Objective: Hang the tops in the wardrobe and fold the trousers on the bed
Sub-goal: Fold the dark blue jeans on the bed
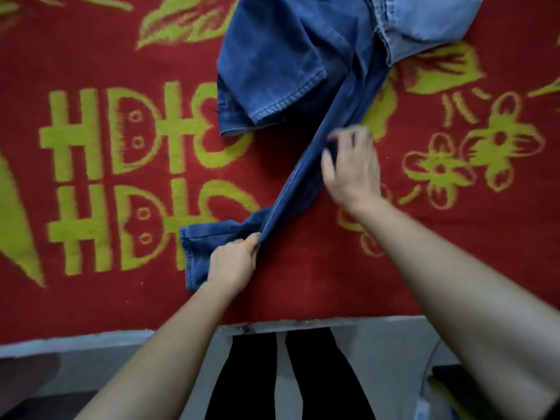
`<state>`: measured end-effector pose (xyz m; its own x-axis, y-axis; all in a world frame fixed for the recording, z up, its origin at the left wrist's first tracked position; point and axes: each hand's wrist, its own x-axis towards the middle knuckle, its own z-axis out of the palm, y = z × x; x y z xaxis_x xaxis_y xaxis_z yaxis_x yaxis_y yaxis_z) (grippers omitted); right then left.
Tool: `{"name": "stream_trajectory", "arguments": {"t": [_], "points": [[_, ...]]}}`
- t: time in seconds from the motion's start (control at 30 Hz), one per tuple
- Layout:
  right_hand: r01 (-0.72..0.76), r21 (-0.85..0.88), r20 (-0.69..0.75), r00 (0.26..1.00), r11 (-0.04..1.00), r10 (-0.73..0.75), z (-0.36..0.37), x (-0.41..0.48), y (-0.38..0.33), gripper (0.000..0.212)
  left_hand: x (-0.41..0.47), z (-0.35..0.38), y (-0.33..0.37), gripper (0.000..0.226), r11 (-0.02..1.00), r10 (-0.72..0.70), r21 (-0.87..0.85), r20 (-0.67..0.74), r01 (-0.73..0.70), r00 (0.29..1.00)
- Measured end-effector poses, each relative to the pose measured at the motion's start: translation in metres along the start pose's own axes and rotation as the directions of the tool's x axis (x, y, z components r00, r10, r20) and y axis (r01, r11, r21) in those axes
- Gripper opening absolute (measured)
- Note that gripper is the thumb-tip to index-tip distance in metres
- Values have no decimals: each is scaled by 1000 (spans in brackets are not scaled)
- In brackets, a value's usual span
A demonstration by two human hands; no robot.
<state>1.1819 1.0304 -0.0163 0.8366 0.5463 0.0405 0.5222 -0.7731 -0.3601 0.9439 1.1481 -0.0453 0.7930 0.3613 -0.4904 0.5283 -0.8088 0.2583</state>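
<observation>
A pair of blue jeans (291,59) lies on the bed, which is covered by a red blanket (303,283) with yellow-green patterns. One leg is stretched diagonally toward me, the other is doubled over at the top centre. My left hand (233,263) pinches a fold of the stretched leg close to its hem. My right hand (351,168) is blurred; it rests on the same leg further up, fingers bent over the cloth. A lighter blue denim piece (424,16) lies at the top right, touching the jeans.
The bed's front edge (303,322) runs across below my hands. Grey floor (378,359) and my dark-trousered legs (303,374) show beneath it. A dark and yellow object (445,389) sits at the lower right, a dark shape at the lower left.
</observation>
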Motion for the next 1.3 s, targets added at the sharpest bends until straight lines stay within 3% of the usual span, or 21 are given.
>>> {"name": "stream_trajectory", "arguments": {"t": [0.07, 0.1, 0.2, 0.3, 0.4, 0.47, 0.53, 0.6, 0.63, 0.67, 0.7, 0.77, 0.83, 0.93, 0.97, 1.0, 1.07, 1.1, 1.17, 1.23, 1.3], "points": [[-3, 29, -141, 990, 1000, 7, -10, 44, -16, 61, 10, -6, -11, 22, 994, 37, 99, -34, -34, 999], [-3, -33, -129, 992, 999, -1, -11, 64, -23, 77, 15, -12, -17, 21, 991, 42, 129, -49, -36, 998], [-16, -180, 76, 997, 984, 30, -9, 105, -31, 103, 24, -31, -41, 20, 993, 21, 119, -148, -3, 989], [-57, -118, 316, 944, 991, 91, 4, 109, -27, 83, 26, -50, -67, 28, 988, -82, 117, -127, 98, 988], [-122, -37, 316, 940, 992, 127, 14, 72, -34, 69, 25, -62, -88, 33, 983, -146, 104, -35, 149, 989], [-161, 63, 343, 930, 985, 130, 19, 30, -41, 66, 29, -66, -92, 36, 966, -230, -96, 97, 239, 968], [-157, 74, 467, 878, 985, 105, 28, -20, -43, 64, 34, -73, -84, 34, 840, -274, -426, 199, 335, 941], [-146, 43, 577, 812, 988, 95, 36, -65, -41, 58, 40, -85, -65, 40, 544, -324, -759, 203, 357, 924], [-154, 39, 597, 796, 987, 101, 40, -81, -38, 55, 44, -90, -53, 44, 375, -366, -851, 228, 367, 902], [-163, 34, 606, 788, 986, 110, 42, -93, -35, 54, 51, -95, -43, 51, 273, -382, -886, 257, 375, 888], [-159, 28, 609, 786, 987, 109, 43, -99, -32, 55, 57, -100, -33, 61, 238, -345, -904, 264, 356, 900], [-116, 35, 620, 781, 993, 69, 41, -99, -26, 64, 70, -102, -15, 76, 237, -245, -913, 274, 331, 930], [-63, 56, 682, 732, 996, 8, 33, -88, -16, 73, 81, -98, 1, 77, 228, -182, -934, 237, 275, 954], [-78, 70, 766, 642, 994, -4, 19, -65, 8, 78, 84, -89, 20, 30, 497, -98, -866, 4, 53, 995], [-139, 103, 744, 668, 985, 17, 15, -56, 14, 77, 82, -86, 21, 24, 556, -90, -831, -31, 24, 995], [-201, 154, 672, 739, 967, 47, 13, -47, 18, 75, 81, -80, 16, 23, 597, -82, -802, -32, 23, 996], [-317, 251, 403, 893, 915, 199, 11, -22, 23, 67, 74, -66, 0, 19, 660, -66, -748, 31, 67, 997], [-364, 289, 224, 925, 886, 307, 8, -5, 20, 62, 71, -57, -12, 13, 701, -68, -706, 73, 100, 995], [-383, 298, -52, 908, 875, 415, -6, 35, 9, 67, 61, -48, -28, 15, 734, -84, -661, 146, 160, 986], [-255, 107, -61, 963, 961, 262, -12, 71, -4, 92, 51, -46, -38, 15, 726, -73, -665, 183, 178, 980], [-83, -93, 174, 980, 992, 99, -4, 88, -13, 102, 44, -49, -42, 11, 682, -85, -700, 213, 212, 973]]}}
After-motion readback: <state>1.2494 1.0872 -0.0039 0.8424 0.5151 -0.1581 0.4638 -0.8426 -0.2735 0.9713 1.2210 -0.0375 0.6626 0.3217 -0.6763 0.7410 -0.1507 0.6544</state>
